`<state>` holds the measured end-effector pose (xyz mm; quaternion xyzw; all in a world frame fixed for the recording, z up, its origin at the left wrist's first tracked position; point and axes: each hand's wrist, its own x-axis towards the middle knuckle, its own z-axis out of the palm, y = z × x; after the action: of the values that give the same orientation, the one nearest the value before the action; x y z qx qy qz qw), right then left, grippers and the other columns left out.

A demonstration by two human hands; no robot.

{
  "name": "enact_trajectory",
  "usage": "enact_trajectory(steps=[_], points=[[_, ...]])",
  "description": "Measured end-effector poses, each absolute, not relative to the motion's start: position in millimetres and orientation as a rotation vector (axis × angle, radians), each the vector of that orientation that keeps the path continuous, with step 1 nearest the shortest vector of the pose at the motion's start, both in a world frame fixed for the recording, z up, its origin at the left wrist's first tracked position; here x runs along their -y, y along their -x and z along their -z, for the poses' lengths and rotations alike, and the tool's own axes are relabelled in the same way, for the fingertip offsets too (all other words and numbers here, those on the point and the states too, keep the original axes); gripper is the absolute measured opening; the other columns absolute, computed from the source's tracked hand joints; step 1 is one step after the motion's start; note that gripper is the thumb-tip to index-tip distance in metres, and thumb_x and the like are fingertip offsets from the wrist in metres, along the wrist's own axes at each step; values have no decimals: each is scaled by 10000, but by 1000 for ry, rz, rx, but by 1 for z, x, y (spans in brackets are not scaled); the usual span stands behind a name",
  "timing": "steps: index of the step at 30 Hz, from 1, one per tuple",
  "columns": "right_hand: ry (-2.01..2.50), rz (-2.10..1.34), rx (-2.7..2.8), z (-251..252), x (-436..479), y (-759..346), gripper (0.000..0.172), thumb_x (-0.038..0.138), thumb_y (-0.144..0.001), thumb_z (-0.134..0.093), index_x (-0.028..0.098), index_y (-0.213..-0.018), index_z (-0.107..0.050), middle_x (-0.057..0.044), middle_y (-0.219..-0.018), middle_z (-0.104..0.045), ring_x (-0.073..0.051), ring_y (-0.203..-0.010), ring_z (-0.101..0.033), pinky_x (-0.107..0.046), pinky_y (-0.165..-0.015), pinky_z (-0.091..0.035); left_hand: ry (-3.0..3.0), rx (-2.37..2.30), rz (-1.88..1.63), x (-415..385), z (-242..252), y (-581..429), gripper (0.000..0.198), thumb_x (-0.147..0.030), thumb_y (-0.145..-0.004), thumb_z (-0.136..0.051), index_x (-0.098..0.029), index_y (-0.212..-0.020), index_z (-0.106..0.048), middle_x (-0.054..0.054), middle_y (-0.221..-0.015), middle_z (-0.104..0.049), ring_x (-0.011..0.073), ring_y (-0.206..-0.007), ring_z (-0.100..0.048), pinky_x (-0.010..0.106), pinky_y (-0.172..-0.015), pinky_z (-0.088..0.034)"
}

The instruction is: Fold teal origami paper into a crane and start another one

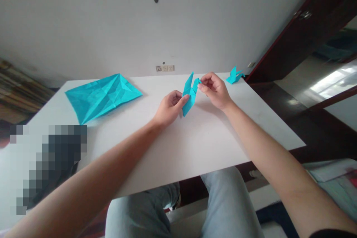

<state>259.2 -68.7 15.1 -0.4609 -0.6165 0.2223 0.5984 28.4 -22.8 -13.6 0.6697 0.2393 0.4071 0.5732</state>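
Observation:
A narrow folded piece of turquoise paper (190, 96) is held between both my hands just above the white table (195, 145). My left hand (169, 108) pinches its lower left edge with thumb and fingers closed. My right hand (214, 90) pinches a small flap at the piece's upper right, fingers curled. One pointed tip of the paper sticks up between the hands.
A large creased turquoise sheet (102, 96) lies flat at the table's left rear. A small finished turquoise paper figure (234, 76) stands at the far right corner. A wall with sockets (165, 68) is behind, and a dark wooden door (301, 33) stands to the right.

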Motion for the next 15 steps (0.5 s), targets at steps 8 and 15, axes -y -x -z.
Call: enact_trajectory(steps=[8, 15], points=[[1091, -432, 1394, -17, 68, -263, 652, 866, -880, -935, 282, -973, -660, 44, -811, -593, -140, -679, -465, -300, -622, -414, -1586, -553, -915, 23, 12, -27, 693, -884, -897, -895, -247, -879, -622, -18, -722, -645, 141, -640, -560, 269, -606, -455], [1038, -402, 1435, -14, 65, -270, 557, 800, -974, -898, 281, -1141, -783, 14, -926, -697, -114, -659, -487, -280, -577, -398, -1638, -586, -868, 24, 11, -24, 624, -808, -916, -895, -236, -906, -646, -5, -799, -705, 147, -702, -613, 267, -652, -479]])
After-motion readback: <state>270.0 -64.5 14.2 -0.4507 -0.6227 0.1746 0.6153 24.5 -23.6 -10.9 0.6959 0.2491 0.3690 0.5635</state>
